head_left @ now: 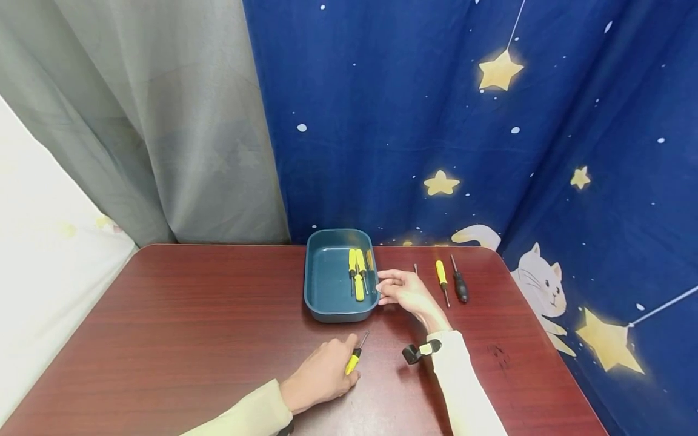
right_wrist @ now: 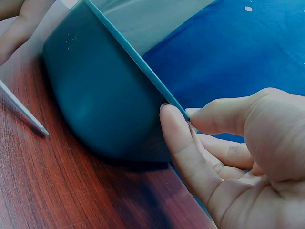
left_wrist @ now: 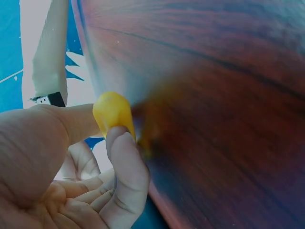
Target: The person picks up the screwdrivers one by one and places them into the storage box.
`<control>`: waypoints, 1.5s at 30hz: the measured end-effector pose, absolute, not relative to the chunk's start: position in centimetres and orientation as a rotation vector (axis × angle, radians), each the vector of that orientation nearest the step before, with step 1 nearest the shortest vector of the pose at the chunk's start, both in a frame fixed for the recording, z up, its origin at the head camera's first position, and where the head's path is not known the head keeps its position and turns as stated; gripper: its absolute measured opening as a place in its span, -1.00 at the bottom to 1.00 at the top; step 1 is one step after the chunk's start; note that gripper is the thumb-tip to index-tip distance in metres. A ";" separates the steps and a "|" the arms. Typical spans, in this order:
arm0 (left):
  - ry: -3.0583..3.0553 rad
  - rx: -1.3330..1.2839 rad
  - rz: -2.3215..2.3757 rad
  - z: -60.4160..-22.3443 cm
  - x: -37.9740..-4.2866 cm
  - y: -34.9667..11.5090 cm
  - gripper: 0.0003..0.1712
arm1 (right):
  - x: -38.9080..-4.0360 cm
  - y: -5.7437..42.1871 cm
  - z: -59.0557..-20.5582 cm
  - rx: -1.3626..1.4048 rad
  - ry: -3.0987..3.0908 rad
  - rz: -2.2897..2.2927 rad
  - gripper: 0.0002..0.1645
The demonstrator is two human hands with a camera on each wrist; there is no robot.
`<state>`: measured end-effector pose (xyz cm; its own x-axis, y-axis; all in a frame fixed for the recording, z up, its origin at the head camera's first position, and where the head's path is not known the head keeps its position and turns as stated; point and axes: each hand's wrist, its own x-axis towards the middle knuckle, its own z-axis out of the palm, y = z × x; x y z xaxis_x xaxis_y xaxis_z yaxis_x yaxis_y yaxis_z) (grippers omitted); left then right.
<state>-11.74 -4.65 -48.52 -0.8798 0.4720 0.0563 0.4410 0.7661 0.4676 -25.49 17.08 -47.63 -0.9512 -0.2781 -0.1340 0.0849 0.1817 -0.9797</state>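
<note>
My left hand [head_left: 325,370] is low over the table in front of a dark teal plastic bin [head_left: 338,317]. It pinches a yellow-and-black screwdriver [head_left: 353,361] between thumb and finger, the metal shaft pointing away toward the bin. In the left wrist view the rounded yellow handle end [left_wrist: 113,114] shows between the thumb and finger. My right hand [head_left: 406,292] pinches the bin's right rim; in the right wrist view the thumb and a finger [right_wrist: 177,133] close on the bin's edge [right_wrist: 138,59]. Several yellow-handled screwdrivers [head_left: 359,288] lie along the bin's right side.
To the right of the bin lie a yellow screwdriver [head_left: 441,274] and a black-handled screwdriver [head_left: 461,287]. A metal tip [head_left: 415,267] shows behind my right hand, the rest hidden. Curtains [head_left: 382,151] hang behind the reddish-brown table [head_left: 218,303].
</note>
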 end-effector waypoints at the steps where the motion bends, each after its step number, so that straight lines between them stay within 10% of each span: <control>1: 2.891 0.746 0.743 -48.5 -11.7 -4.7 -0.63 | -25.5 17.1 -47.6 -0.186 2.179 -1.833 -0.49; 45: 2.803 0.920 1.071 -44.3 -12.9 -6.7 -0.57 | -25.6 17.0 -47.7 -0.185 2.178 -1.833 -0.48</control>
